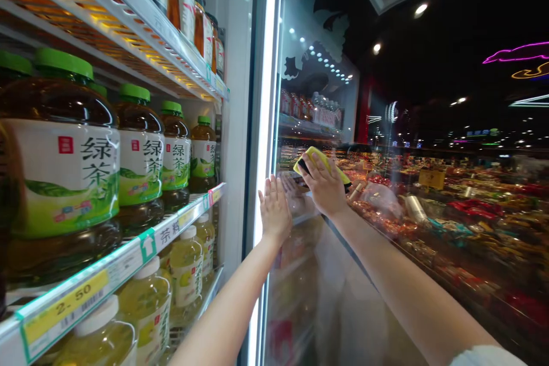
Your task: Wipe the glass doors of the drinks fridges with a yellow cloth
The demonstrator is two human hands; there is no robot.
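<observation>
And here's the right hand [328, 186], fingers laid over a yellow pad [315, 159], holding it to the glass door [309, 251] at two o'clock from the left hand [275, 211]! That left palm faces the door beside the bright light strip [265, 103], fingers straight, slightly spread. Over at nine o'clock, green-capped tea bottles [141, 154] line the shelf [171, 229].

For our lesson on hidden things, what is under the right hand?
Part of a yellow-and-black pad shows, against the glass; the rest beneath the right hand is covered.
</observation>
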